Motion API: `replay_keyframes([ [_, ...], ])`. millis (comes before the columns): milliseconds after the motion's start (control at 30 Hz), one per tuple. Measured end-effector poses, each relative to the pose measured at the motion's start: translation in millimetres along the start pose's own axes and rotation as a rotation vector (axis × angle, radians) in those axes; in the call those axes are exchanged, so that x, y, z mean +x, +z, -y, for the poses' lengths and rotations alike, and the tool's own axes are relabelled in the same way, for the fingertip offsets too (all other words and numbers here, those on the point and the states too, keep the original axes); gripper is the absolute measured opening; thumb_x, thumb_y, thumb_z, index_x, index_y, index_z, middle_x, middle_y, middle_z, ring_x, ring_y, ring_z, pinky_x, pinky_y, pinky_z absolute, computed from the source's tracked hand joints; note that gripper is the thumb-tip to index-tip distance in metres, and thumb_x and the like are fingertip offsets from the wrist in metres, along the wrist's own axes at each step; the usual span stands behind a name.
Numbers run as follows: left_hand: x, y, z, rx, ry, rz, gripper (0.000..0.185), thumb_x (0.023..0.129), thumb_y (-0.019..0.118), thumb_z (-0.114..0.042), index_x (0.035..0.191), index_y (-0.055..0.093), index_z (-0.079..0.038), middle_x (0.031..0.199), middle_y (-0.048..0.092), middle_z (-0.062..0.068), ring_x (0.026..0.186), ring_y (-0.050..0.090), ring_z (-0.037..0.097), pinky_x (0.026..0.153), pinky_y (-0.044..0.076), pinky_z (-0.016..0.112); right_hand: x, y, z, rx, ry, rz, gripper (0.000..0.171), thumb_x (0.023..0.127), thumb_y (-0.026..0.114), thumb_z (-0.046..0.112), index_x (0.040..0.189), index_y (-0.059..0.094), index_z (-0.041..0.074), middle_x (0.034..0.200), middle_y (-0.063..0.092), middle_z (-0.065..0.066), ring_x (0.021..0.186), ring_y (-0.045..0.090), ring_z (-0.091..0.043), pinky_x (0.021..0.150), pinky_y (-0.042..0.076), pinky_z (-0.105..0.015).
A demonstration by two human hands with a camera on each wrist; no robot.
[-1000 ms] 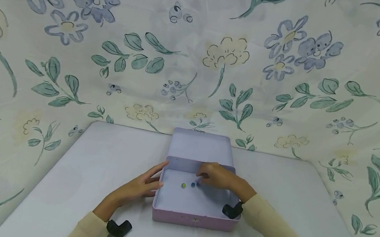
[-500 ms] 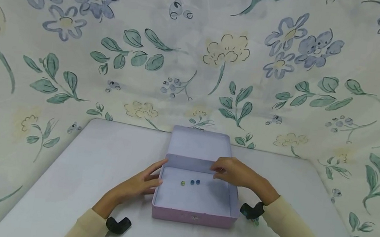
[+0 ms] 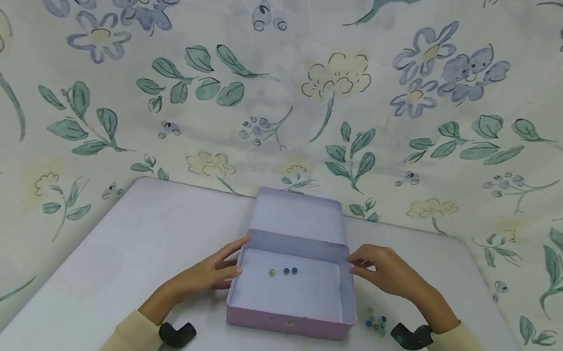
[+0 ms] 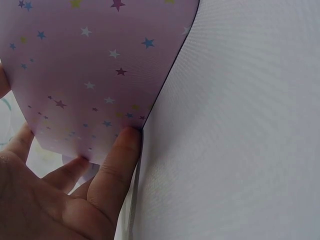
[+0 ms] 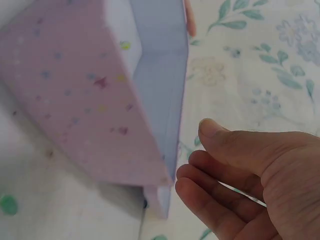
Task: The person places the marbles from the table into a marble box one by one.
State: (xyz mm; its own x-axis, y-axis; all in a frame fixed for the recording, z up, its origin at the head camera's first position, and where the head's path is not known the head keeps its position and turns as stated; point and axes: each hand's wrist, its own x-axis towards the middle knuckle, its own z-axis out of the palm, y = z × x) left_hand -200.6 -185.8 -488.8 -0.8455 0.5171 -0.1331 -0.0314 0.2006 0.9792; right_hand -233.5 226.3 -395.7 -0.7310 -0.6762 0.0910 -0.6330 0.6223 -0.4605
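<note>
Centrally, low in the head view: left hand (image 3: 207,277) rests with straight fingers against the left wall of the open pink box (image 3: 290,319). Three marbles (image 3: 283,271) lie inside, mid-frame. Right hand (image 3: 389,272) hovers just beside the right wall, fingers relaxed, holding nothing. Loose marbles (image 3: 376,320) on the table (image 3: 93,270), lower right.

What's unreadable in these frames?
- Loose marbles beside the tin box: head view, too small to count; right wrist view blurs them.
- Marbles inside the tin: left wrist view, hidden behind the tin wall.
- Left hand fingertips: left wrist view, partly cut off by the frame edge.
- Clasp on tin front: too small.
</note>
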Motion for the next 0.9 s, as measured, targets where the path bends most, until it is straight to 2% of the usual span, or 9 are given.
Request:
replay_keyframes([
  [267,-0.1,-0.8,-0.7,0.008,-0.008,-0.008,0.069,0.104,0.051,-0.026,0.160,0.012,-0.040,0.170,-0.005,0.002,0.153,0.010,0.048,0.111,0.038,0.063,-37,10,-24,0.039,0.083,-0.029,0.023,0.090,0.072,0.007,0.112,0.073,0.006,0.106,0.074,-0.005,0.094,0.069,-0.010,0.082,0.059,-0.023],
  [433,-0.5,0.8,1.4,0.005,-0.002,-0.008,0.069,0.104,0.050,-0.025,0.160,0.012,-0.039,0.170,-0.006,0.003,0.152,0.010,0.049,0.111,0.039,0.064,-51,25,-37,0.067,0.104,0.000,0.019,0.090,0.070,0.004,0.108,0.074,0.003,0.103,0.074,-0.008,0.089,0.067,-0.004,0.078,0.058,-0.022],
  [733,1.9,1.8,2.2,0.011,0.000,-0.008,0.068,0.104,0.050,-0.026,0.159,0.014,-0.042,0.170,-0.006,0.002,0.152,0.010,0.049,0.110,0.039,0.064,-59,47,-49,0.092,0.098,0.081,0.016,0.089,0.068,-0.002,0.101,0.076,0.006,0.099,0.074,-0.005,0.089,0.070,-0.012,0.076,0.059,-0.023],
  [900,2.9,1.3,0.5,0.013,0.000,-0.005,0.068,0.104,0.051,-0.026,0.159,0.014,-0.043,0.170,-0.006,0.003,0.152,0.010,0.049,0.110,0.040,0.063,-58,51,-48,0.059,0.060,0.088,0.014,0.087,0.070,-0.001,0.097,0.078,0.007,0.095,0.074,0.000,0.087,0.068,-0.007,0.076,0.058,-0.022],
])
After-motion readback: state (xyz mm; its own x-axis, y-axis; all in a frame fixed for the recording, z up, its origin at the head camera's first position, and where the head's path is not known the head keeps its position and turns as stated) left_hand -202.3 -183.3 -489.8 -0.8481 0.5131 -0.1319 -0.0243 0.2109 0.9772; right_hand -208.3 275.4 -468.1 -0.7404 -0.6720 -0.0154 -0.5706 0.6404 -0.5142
